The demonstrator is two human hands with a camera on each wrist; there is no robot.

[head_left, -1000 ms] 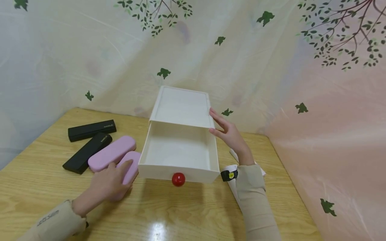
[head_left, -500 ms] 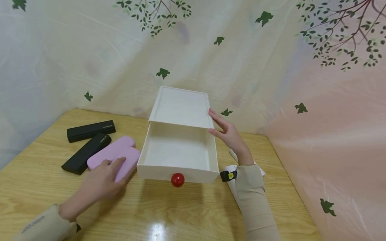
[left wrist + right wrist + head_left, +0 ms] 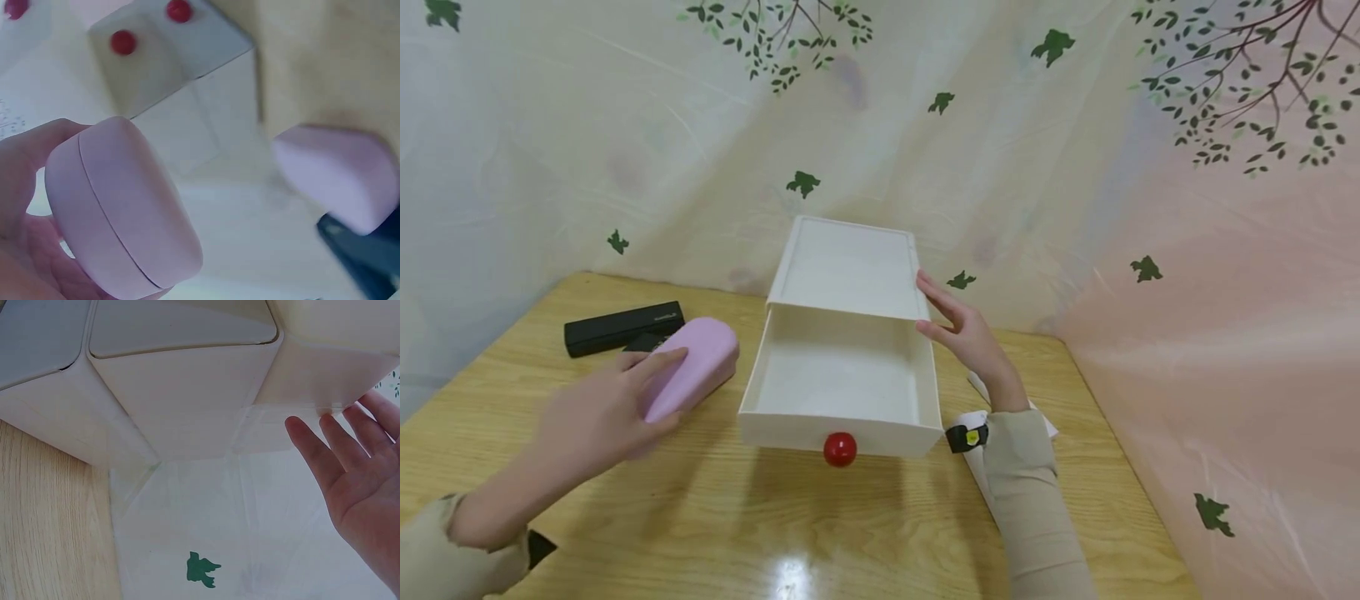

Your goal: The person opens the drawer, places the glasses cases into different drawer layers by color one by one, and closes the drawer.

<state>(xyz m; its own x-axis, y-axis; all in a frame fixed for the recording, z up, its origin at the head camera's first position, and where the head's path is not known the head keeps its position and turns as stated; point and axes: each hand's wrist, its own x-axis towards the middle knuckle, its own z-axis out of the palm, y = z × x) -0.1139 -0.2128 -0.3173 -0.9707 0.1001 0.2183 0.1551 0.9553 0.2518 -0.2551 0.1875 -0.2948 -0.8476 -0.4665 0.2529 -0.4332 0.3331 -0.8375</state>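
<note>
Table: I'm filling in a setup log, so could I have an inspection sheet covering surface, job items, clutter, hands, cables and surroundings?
Surface: table has a wood-grain top, with glare at the near side.
Job items: one pink case in hand; a second pink case shows in the left wrist view; white drawer unit has a drawer pulled out, red knob on its front.
Clutter: black case at left, another black case mostly hidden; white item partly behind the right forearm, identity unclear.
Hands: left hand grips the pink case; right hand has its fingers at the unit's right side.
Cables: nothing seen.
Surroundings: pale backdrop with green prints.
</note>
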